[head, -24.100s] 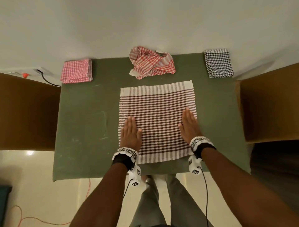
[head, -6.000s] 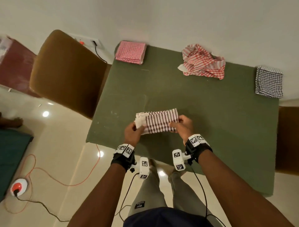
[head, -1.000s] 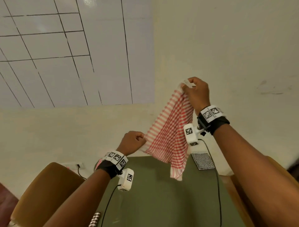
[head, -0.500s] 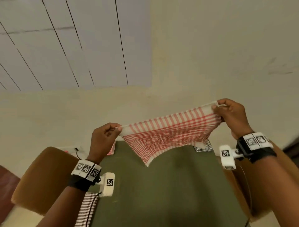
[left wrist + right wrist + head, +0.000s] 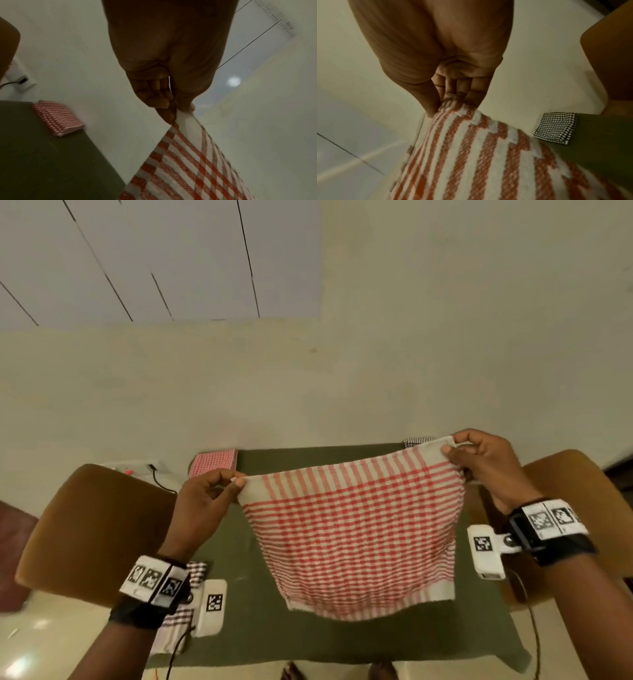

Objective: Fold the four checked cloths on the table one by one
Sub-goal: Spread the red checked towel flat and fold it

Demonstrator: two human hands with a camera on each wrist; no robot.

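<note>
- Red checked cloth (image 5: 352, 529): held up in the air above the green surface (image 5: 246, 604), stretched between both hands by its two upper corners; the lower edge hangs free, near the surface, and whether it touches cannot be told.
- Handling, judged: the cloth is light, thin and limp. It sags slightly along the top hem and drapes in soft waves below, so it will keep no shape of its own and will fold wherever it is creased. The woven texture seen in the wrist views looks grippy rather than slippery; nothing about it is fragile.
- Where to take hold, judged: the plain white hem at the corners, as now; a pinch there keeps the top edge taut and the sides square for laying it flat.
- Left hand (image 5: 205, 501): thumb and fingers (image 5: 165, 116) pinch the upper left corner, the other fingers curled in.
- Right hand (image 5: 486, 463): thumb and fingers pinch the upper right corner, bunching the hem a little.
- Pink checked cloth (image 5: 213, 463): folded, at the far left corner of the surface.
- Black checked cloth (image 5: 556, 127): folded, at the far right corner.
- Brown checked cloth (image 5: 178, 621): lies at the near left edge, partly hidden by the left wrist.
- Two brown chairs (image 5: 89, 529) flank the surface.
</note>
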